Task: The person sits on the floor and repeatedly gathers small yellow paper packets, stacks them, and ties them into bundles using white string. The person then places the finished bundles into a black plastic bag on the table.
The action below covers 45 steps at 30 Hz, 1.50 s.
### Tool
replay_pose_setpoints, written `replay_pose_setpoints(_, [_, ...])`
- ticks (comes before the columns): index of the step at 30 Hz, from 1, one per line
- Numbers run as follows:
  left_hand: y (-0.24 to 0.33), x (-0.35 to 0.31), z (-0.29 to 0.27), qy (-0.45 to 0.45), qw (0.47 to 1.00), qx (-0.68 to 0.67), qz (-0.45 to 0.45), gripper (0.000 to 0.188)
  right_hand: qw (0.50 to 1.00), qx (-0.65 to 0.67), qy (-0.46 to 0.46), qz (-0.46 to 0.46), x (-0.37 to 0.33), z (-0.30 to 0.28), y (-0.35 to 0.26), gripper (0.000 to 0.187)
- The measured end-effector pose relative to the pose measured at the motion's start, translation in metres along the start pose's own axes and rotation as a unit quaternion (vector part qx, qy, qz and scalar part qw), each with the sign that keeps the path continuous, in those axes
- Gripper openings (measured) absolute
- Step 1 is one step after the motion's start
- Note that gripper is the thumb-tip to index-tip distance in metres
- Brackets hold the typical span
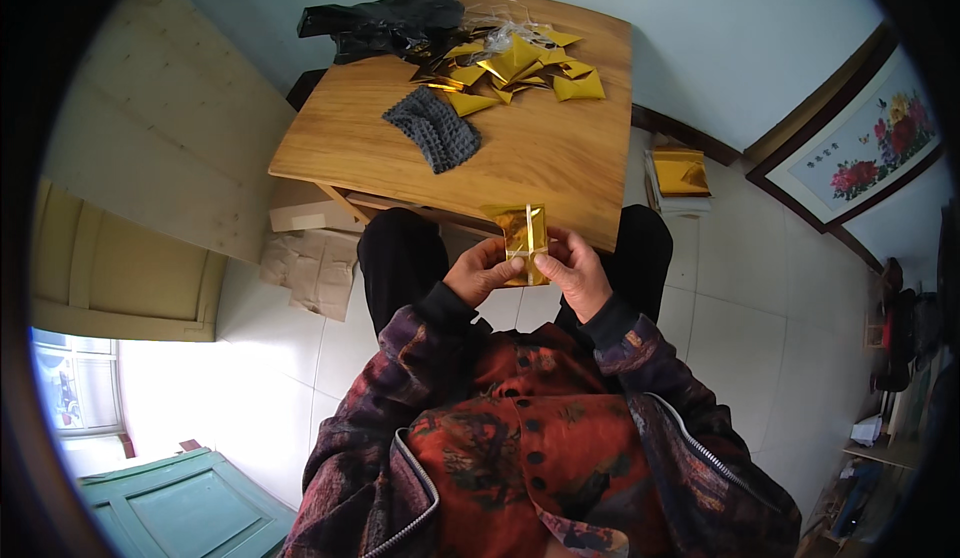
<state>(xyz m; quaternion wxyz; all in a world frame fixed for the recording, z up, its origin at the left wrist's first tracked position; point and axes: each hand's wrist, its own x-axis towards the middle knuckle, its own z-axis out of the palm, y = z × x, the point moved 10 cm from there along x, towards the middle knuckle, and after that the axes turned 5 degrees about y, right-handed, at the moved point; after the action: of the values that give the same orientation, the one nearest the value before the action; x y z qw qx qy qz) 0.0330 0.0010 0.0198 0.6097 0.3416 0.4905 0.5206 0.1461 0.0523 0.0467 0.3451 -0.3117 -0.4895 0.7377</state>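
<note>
Left of the hands, flattened brown paper [312, 276] lies on the floor; beyond them, a black plastic bag [385, 26] and a grey textured cloth [433, 130] rest on the desk [560, 153], apparently within forward reach. The left hand [487, 271] and right hand [579, 270] pinch opposite sides of a gold foil piece [516, 241] between them, thumbs on top, likely steadying it. Straight ahead, folded gold pieces [515, 62] sit heaped, seemingly gathered together; right of the hands, a gold-topped stack [681, 172] stands low, perhaps for lack of desk room.
</note>
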Motion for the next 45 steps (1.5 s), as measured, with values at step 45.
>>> replay_pose_setpoints(45, [0.008,-0.011,-0.002,0.014,1.0,0.007,-0.002,0.04,0.992,0.033,-0.113,0.04,-0.006,0.018,-0.01,0.056])
